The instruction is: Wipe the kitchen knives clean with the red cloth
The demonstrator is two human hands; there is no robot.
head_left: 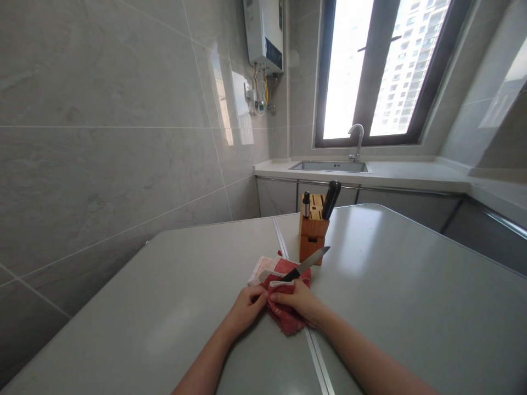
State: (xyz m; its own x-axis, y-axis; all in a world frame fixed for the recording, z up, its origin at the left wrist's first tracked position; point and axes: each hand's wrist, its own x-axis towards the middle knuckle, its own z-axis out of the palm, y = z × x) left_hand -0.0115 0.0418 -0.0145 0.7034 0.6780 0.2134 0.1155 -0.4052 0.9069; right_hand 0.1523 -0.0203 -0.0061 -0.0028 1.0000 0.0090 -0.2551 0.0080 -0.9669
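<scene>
A kitchen knife (305, 264) with a black handle lies across a red and white cloth (284, 320), its blade slanting up to the right. My right hand (297, 300) is closed on the cloth around the knife's handle, with the thumb pressing on a fold. On the left side of the bundle, my left hand (251, 308) pinches the cloth near the handle's end. Part of the handle is hidden under the folded cloth. Just behind the blade stands a wooden knife block (313, 229), holding a large black-handled knife (331, 199) and a smaller black-handled tool (306, 204).
The pale table (177, 285) has a seam strip (316, 356) running through it. Beyond it are a counter with a sink (329, 167), a faucet (357, 142) and a window. A water heater (264, 35) hangs on the tiled wall at left.
</scene>
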